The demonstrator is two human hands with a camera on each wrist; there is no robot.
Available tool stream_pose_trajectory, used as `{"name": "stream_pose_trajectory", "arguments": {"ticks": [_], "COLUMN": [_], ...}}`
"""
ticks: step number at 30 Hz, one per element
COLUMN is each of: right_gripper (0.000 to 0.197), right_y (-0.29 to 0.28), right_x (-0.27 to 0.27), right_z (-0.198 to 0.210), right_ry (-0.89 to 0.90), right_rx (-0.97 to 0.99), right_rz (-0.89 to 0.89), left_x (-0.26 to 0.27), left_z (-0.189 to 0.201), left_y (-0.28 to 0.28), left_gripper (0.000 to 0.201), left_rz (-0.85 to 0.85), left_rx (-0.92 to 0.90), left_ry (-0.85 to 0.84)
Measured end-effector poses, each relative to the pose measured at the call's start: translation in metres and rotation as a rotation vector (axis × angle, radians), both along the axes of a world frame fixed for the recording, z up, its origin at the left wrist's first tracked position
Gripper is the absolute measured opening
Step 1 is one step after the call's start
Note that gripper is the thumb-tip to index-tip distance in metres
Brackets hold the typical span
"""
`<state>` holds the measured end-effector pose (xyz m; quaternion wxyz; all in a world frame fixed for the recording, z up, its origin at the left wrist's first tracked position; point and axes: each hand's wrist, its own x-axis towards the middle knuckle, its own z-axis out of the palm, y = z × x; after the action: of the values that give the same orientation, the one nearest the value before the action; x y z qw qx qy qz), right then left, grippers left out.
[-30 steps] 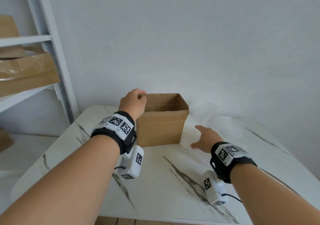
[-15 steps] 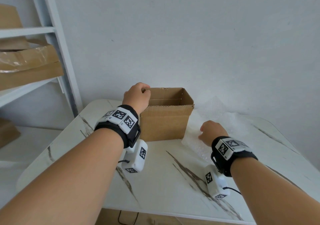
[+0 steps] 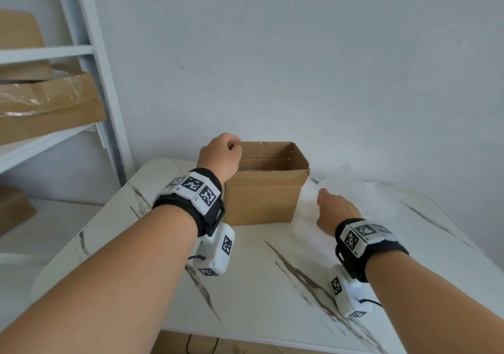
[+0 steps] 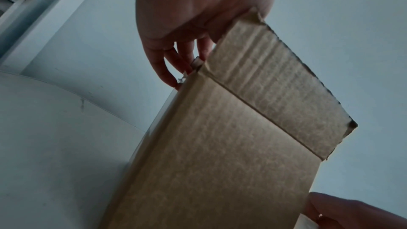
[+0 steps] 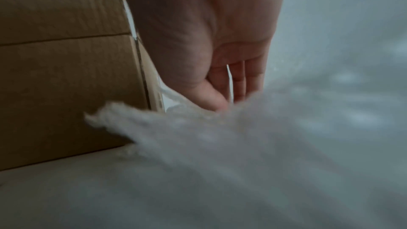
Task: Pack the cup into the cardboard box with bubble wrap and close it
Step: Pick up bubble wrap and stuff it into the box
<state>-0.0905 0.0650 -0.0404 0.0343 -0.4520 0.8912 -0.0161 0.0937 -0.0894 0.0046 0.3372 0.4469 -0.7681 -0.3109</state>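
Observation:
An open brown cardboard box point(image 3: 263, 201) stands on the white marble table point(image 3: 259, 285). My left hand point(image 3: 219, 157) grips its top left edge, with the fingers curled over the rim; the left wrist view shows the left hand point(image 4: 198, 15) against the box point(image 4: 220, 145). Clear bubble wrap point(image 3: 362, 192) lies on the table right of the box. My right hand point(image 3: 336, 207) pinches the wrap's near edge beside the box's right wall. In the right wrist view the right hand point(image 5: 204, 41) has thumb and fingers on the bubble wrap point(image 5: 264, 145). No cup is visible.
A white shelf unit point(image 3: 90, 86) stands at the left and carries flat cardboard point(image 3: 49, 108). A grey wall runs close behind the table. The table's front edge is near my forearms.
My right hand reached forward onto the bubble wrap and closed its fingers on it. The left hand kept its grip on the box's edge.

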Motion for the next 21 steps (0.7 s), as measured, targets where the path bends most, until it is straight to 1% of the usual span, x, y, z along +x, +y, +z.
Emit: {"name": "stream_pose_trajectory", "arguments": {"ticks": [2, 3, 4, 6, 9, 13, 15, 18, 19, 21], "right_gripper": [0.049, 0.053, 0.053, 0.046, 0.038, 0.023, 0.024, 0.022, 0.023, 0.023], "right_y": [0.000, 0.001, 0.001, 0.004, 0.013, 0.022, 0.027, 0.035, 0.037, 0.040], "right_x": [0.001, 0.000, -0.001, -0.003, -0.005, -0.009, -0.012, -0.012, -0.013, -0.012], "right_z": [-0.002, -0.003, -0.003, -0.004, -0.001, 0.018, 0.035, 0.058, 0.064, 0.075], "right_ry": [-0.004, 0.004, 0.013, 0.026, -0.009, -0.061, -0.060, 0.013, 0.014, -0.050], "right_rx": [0.017, 0.021, 0.015, -0.017, -0.113, -0.272, -0.361, -0.424, -0.470, -0.594], "right_rz": [0.025, 0.027, 0.019, -0.020, -0.083, -0.140, -0.192, -0.183, -0.186, -0.198], "left_x": [0.001, 0.001, 0.001, 0.002, 0.003, 0.007, 0.010, 0.013, 0.013, 0.014], "left_z": [0.002, 0.003, 0.004, 0.005, 0.006, 0.012, 0.017, 0.028, 0.032, 0.039], "left_y": [0.002, 0.003, 0.004, 0.007, 0.009, 0.012, 0.014, 0.021, 0.023, 0.028], "left_gripper": [0.035, 0.035, 0.035, 0.035, 0.036, 0.040, 0.044, 0.044, 0.044, 0.043], "left_rz": [-0.005, -0.006, -0.008, -0.010, -0.001, 0.034, 0.035, 0.037, 0.041, 0.056], "left_rx": [0.000, 0.003, 0.005, 0.005, 0.009, 0.059, 0.075, 0.062, 0.051, 0.012], "left_ry": [-0.009, -0.015, -0.021, -0.026, -0.033, 0.003, 0.019, 0.012, 0.006, -0.002]}}
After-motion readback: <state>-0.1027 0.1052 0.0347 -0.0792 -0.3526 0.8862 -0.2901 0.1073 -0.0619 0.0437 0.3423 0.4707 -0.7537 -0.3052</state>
